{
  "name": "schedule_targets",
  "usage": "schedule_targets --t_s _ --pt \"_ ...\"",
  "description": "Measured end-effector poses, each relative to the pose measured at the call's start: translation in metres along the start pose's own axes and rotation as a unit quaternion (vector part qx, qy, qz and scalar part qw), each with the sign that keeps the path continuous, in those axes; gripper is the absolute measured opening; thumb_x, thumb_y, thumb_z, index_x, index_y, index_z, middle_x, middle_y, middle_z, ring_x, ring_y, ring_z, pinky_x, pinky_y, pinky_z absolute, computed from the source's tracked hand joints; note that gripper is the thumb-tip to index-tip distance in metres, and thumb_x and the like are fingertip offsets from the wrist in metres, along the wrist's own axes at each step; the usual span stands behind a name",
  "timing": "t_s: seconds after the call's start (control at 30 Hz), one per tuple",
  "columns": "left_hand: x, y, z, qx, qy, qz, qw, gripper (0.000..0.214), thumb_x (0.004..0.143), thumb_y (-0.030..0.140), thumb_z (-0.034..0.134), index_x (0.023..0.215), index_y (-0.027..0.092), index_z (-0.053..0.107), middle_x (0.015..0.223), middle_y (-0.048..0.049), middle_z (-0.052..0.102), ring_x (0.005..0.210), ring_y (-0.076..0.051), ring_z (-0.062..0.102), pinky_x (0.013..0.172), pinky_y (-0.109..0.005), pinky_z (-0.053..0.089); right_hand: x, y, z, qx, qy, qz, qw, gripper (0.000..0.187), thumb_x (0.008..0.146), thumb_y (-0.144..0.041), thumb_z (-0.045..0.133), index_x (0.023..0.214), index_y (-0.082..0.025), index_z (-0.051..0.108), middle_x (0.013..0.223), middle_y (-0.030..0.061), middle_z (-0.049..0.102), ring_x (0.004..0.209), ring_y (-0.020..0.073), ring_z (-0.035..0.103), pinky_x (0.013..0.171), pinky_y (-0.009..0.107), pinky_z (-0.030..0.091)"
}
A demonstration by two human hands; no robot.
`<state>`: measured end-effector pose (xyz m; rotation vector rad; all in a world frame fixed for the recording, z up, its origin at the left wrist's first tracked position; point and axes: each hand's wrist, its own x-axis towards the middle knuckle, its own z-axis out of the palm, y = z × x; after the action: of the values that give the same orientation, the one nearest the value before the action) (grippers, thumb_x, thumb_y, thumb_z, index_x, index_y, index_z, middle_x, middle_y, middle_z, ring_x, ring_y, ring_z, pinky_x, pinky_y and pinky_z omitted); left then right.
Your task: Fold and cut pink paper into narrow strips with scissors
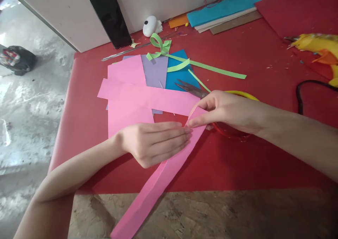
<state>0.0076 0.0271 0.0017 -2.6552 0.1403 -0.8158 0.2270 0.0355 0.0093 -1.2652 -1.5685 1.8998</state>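
A long pink paper strip (155,182) runs from between my hands down past the table's front edge, with a fold line along it. My right hand (224,110) pinches its upper end between thumb and fingers. Against the same strip lies my left hand (155,142), fingers straight and side by side; its thumb is hidden. Another pink strip (169,100) stretches left from the right hand across a pink sheet (126,115). Scissors (194,90) with yellow and red handles lie partly under my right hand.
Purple (155,70) and blue sheets (179,79) lie beneath light green strips (216,69). A yellow glue gun (317,45) with a black cord rests at right. Coloured sheets (232,6), a white round object (150,26) and thin wires (124,51) are at the back.
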Motion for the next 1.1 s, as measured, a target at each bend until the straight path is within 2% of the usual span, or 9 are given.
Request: schedule_targets --t_s 0.07,0.13,0.2,0.33,0.53,0.7,0.83,1.0,1.1 --pt "-0.001 0.004 -0.001 -0.003 -0.021 0.022 1.000 0.021 0.089 0.008 0.053 0.097 0.007 0.073 0.100 -0.0080 0.078 0.100 -0.019 0.073 0.094 -0.026 0.060 0.001 0.001 0.000 -0.048 0.009 -0.005 0.999 0.034 0.051 -0.052 0.084 0.047 -0.021 0.070 0.045 0.0002 0.056 0.045 0.0081 0.045 0.043 0.026 0.032" --pt "-0.005 0.006 0.000 -0.009 -0.009 0.030 0.999 0.024 0.090 0.007 0.051 0.102 0.002 0.071 0.103 -0.0135 0.076 0.102 -0.023 0.073 0.095 -0.030 0.061 0.002 0.002 -0.001 -0.089 0.013 -0.005 0.996 0.038 0.052 -0.057 0.081 0.054 -0.020 0.072 0.050 0.0013 0.061 0.048 0.0102 0.050 0.044 0.027 0.033" --pt "-0.009 0.007 0.001 -0.017 0.003 0.023 1.000 0.024 0.091 0.008 0.052 0.104 0.001 0.071 0.106 -0.0154 0.075 0.106 -0.024 0.071 0.098 -0.031 0.059 0.002 0.002 -0.004 -0.112 0.002 -0.011 0.994 0.041 0.056 -0.059 0.078 0.062 -0.019 0.075 0.057 0.0029 0.066 0.053 0.0125 0.054 0.046 0.027 0.036" --pt "-0.009 0.008 -0.001 -0.011 0.005 0.008 1.000 0.024 0.092 0.009 0.052 0.103 0.007 0.072 0.108 -0.0120 0.076 0.109 -0.022 0.070 0.099 -0.028 0.059 0.001 0.002 -0.006 -0.120 -0.017 -0.031 0.992 0.037 0.061 -0.055 0.076 0.065 -0.019 0.076 0.060 0.0030 0.067 0.054 0.0130 0.055 0.047 0.028 0.036" --pt "0.011 0.008 -0.010 0.017 -0.014 0.030 0.999 0.014 0.087 0.015 0.063 0.082 0.018 0.075 0.084 -0.0026 0.079 0.088 -0.018 0.076 0.083 -0.024 0.065 -0.001 0.002 -0.006 -0.104 -0.037 -0.010 0.994 0.031 0.062 -0.050 0.077 0.067 -0.019 0.076 0.060 0.0025 0.068 0.054 0.0126 0.055 0.046 0.026 0.036" --pt "0.012 0.008 -0.010 0.018 -0.019 0.046 0.999 0.025 0.088 0.008 0.057 0.076 0.019 0.075 0.083 -0.0002 0.079 0.086 -0.019 0.076 0.079 -0.023 0.066 0.001 0.001 -0.008 -0.087 -0.042 -0.008 0.995 0.027 0.061 -0.046 0.079 0.067 -0.020 0.076 0.058 0.0015 0.068 0.055 0.0133 0.059 0.047 0.025 0.040" --pt "0.007 0.010 -0.009 0.038 0.024 0.036 0.998 0.024 0.089 0.006 0.055 0.078 0.015 0.075 0.082 -0.0043 0.079 0.087 -0.020 0.076 0.079 -0.024 0.066 0.001 -0.002 -0.008 -0.080 -0.024 -0.008 0.996 0.023 0.058 -0.043 0.081 0.063 -0.021 0.076 0.062 0.0028 0.071 0.055 0.0133 0.060 0.049 0.025 0.044" --pt "0.014 0.014 -0.020 0.029 -0.052 0.003 0.998 0.027 0.087 0.005 0.057 0.070 0.017 0.074 0.079 -0.0028 0.079 0.086 -0.021 0.076 0.079 -0.025 0.067 0.002 -0.003 -0.005 -0.071 -0.018 -0.003 0.997 0.018 0.059 -0.039 0.080 0.062 -0.022 0.076 0.059 0.0018 0.069 0.053 0.0124 0.059 0.047 0.024 0.043" --pt "0.017 0.011 -0.021 0.028 -0.039 0.020 0.999 0.030 0.087 0.003 0.054 0.070 0.017 0.074 0.078 -0.0018 0.079 0.084 -0.020 0.076 0.078 -0.024 0.067 0.002 -0.002 -0.007 -0.051 -0.018 -0.002 0.999 0.018 0.057 -0.038 0.082 0.060 -0.021 0.075 0.057 0.0017 0.069 0.052 0.0123 0.059 0.047 0.024 0.044"
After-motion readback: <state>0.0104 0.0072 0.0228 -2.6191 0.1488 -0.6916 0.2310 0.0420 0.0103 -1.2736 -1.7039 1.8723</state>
